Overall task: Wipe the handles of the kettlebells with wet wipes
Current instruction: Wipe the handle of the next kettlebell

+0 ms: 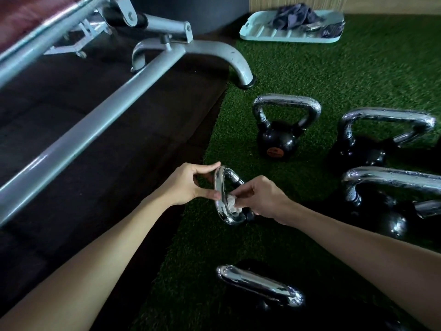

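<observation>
A small kettlebell with a shiny chrome handle (220, 206) stands on green turf at the centre. My left hand (188, 183) pinches the left side of that handle between thumb and fingers. My right hand (261, 197) grips a crumpled white wet wipe (232, 203) and presses it against the lower inside of the same handle. Its black body is mostly hidden under my right hand. Other black kettlebells with chrome handles stand around: one behind (284, 123), two to the right (381, 132) (391, 187), and one close in front (260, 286).
A grey metal bench frame (100, 120) runs diagonally over a dark rubber floor (95, 187) on the left, its curved foot (241, 70) resting at the turf edge. A pale blue tray (267, 32) with dark cloths lies at the back by the wall.
</observation>
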### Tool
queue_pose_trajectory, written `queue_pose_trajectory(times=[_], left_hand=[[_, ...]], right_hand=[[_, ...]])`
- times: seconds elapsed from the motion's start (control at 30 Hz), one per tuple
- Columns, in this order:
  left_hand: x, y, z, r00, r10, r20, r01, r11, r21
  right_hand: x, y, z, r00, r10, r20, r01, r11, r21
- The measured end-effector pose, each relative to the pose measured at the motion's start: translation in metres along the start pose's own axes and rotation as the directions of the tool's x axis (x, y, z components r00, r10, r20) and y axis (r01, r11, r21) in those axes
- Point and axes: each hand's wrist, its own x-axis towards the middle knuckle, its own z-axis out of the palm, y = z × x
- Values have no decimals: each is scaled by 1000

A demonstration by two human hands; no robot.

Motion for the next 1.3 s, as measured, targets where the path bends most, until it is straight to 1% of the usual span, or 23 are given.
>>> queue_pose_trajectory(times=[0.07, 0.13, 0.2, 0.3, 0.37, 0.4, 0.47, 0.53, 0.6, 0.67, 0.73, 0.83, 0.97, 1.03, 1.13, 1.2, 1.3], left_hand=[[1, -1, 1, 1000, 11, -4, -10, 1000, 4], [2, -1, 1, 1000, 23, 0, -23, 1000, 12], [3, -1, 0, 1000, 13, 7, -14, 1000, 23], [0, 1, -1, 1000, 8, 8, -9, 1000, 23], [0, 2, 2, 1000, 11, -6, -11, 1000, 3], [1, 1, 3, 1000, 20, -15, -20, 1000, 6], [5, -1, 5, 999, 40, -18, -40, 999, 15], [5, 3, 6, 999, 44, -25, -44, 999, 20], [4, 8, 5, 999, 42, -31, -42, 999, 12], [3, 10, 6, 999, 36, -23, -36, 999, -7], [3, 11, 7, 1000, 31, 1, -31, 999, 19], [7, 8, 6, 1000, 3, 1, -3, 999, 50], [11, 7, 4, 1000, 13, 9, -13, 997, 70], [11, 9, 4, 1000, 13, 7, -13, 998, 63], [13, 11, 4, 999, 7, 43, -9, 999, 43], [19, 13, 4, 996, -15, 92, 10, 998, 59], [34, 27, 6, 990, -26, 140, 10, 993, 114]], right_hand=[[5, -1, 5, 987, -65, -144, 64, 998, -15], [11, -1, 8, 966, -110, -233, 112, 994, -5], [14, 0, 7, 967, -122, -223, 119, 993, -25], [10, 6, 5, 984, -137, -110, 126, 986, -106], [7, 9, 9, 984, -148, -98, 134, 982, -135], [8, 9, 11, 979, -159, -131, 140, 981, -137], [14, 6, 11, 952, -184, -246, 156, 979, -131], [20, 2, 9, 905, -205, -374, 173, 978, -118], [23, 1, 10, 867, -215, -449, 182, 976, -116], [22, 3, 14, 854, -209, -477, 174, 978, -117], [20, 6, 17, 839, -213, -501, 169, 977, -132], [22, 6, 17, 819, -215, -533, 165, 976, -139], [28, 10, 13, 804, -188, -564, 128, 981, -144], [30, 10, 10, 814, -187, -549, 116, 980, -162], [29, 3, 3, 822, -228, -522, 156, 971, -180], [26, -3, -7, 800, -216, -560, 162, 976, -146], [21, -9, -36, 747, -129, -652, 97, 992, -86]])
